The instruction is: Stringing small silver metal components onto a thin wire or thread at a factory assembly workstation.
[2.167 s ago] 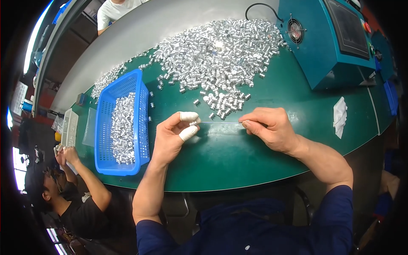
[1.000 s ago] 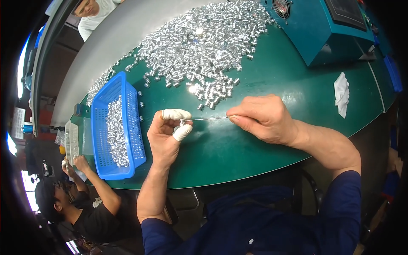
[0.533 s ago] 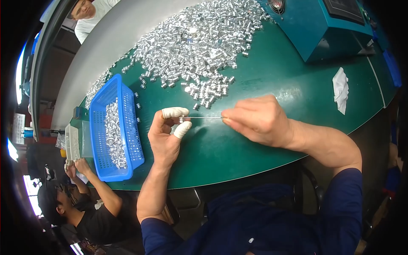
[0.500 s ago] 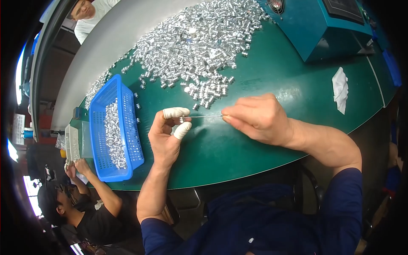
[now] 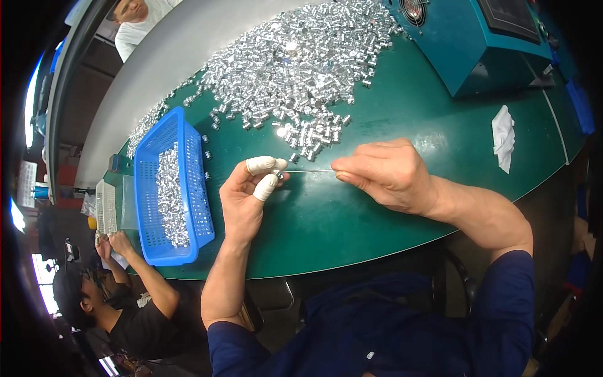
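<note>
My left hand (image 5: 251, 188), with white finger cots on its thumb and fingers, pinches a small shiny metal part (image 5: 278, 174). Between thumb and fingertips of my right hand (image 5: 386, 173) is one end of a thin metal rod (image 5: 308, 171). The rod runs level leftward, and its far tip meets the part at my left fingertips; whether it goes inside I cannot tell. Both hands are held over the green table (image 5: 326, 226). Just beyond them spreads a large heap of similar silvery metal parts (image 5: 295, 69).
A blue plastic basket (image 5: 204, 217) holding many such parts stands left of my left hand. At the back right is a teal machine box (image 5: 458, 56), with a crumpled white cloth (image 5: 503, 138) nearer. A co-worker (image 5: 135, 308) sits at left; another person (image 5: 141, 28) is beyond the table.
The metal part has turned a little in my left fingertips, and those fingers have shifted. Both hands sit slightly farther right in the picture, the rod still between them.
</note>
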The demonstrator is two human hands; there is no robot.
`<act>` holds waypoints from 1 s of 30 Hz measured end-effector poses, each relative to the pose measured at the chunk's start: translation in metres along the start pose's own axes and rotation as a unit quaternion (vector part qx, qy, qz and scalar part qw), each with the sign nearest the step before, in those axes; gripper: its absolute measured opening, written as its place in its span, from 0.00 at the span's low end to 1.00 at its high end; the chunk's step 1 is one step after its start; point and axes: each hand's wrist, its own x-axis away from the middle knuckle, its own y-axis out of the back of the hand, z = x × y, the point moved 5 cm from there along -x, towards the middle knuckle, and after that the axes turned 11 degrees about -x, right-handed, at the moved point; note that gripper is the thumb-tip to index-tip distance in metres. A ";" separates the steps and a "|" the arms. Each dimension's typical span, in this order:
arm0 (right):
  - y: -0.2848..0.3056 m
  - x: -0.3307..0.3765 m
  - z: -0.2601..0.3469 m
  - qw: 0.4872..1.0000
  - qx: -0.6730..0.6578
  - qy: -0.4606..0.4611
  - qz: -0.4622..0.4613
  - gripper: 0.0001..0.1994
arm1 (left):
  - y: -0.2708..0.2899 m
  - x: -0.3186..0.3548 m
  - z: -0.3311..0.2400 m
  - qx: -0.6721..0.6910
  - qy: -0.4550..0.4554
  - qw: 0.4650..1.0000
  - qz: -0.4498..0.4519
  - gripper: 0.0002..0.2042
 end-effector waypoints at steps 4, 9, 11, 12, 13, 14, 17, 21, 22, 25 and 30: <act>0.002 -0.001 0.001 1.000 -0.007 0.006 0.001 0.09 | -0.005 0.000 0.002 0.005 0.033 0.999 0.015 0.14; 0.006 -0.002 0.001 1.000 -0.002 0.012 0.007 0.09 | -0.007 -0.004 0.005 0.001 0.045 0.999 0.024 0.13; 0.005 -0.005 0.002 1.000 -0.005 0.016 0.015 0.09 | -0.006 -0.004 0.007 0.008 0.065 0.997 0.048 0.11; 0.005 -0.007 0.002 1.000 -0.003 0.012 0.014 0.09 | -0.005 -0.003 0.005 0.002 0.075 0.996 0.049 0.10; 0.004 -0.009 0.004 1.000 -0.002 0.010 0.014 0.09 | -0.004 -0.003 0.004 0.003 0.071 0.997 0.039 0.10; 0.003 -0.011 0.008 0.999 -0.013 0.026 0.024 0.09 | -0.003 -0.001 0.005 0.011 0.083 0.995 0.055 0.10; -0.001 -0.013 0.008 0.999 0.018 -0.018 0.042 0.05 | -0.006 0.000 0.012 0.074 0.103 0.990 0.066 0.09; -0.003 0.007 -0.008 0.969 -0.053 -0.238 -0.027 0.07 | -0.013 0.001 0.009 -0.001 0.003 0.998 0.067 0.08; -0.005 0.015 -0.017 0.930 -0.114 -0.345 -0.051 0.09 | -0.011 0.003 -0.001 -0.051 -0.030 0.997 0.055 0.07; -0.008 0.027 -0.037 0.821 -0.271 -0.492 -0.104 0.12 | -0.009 0.008 -0.016 -0.120 -0.080 0.989 0.025 0.08; -0.013 0.013 -0.018 0.953 -0.053 -0.297 -0.013 0.12 | -0.003 0.008 -0.005 -0.062 -0.047 0.997 0.027 0.09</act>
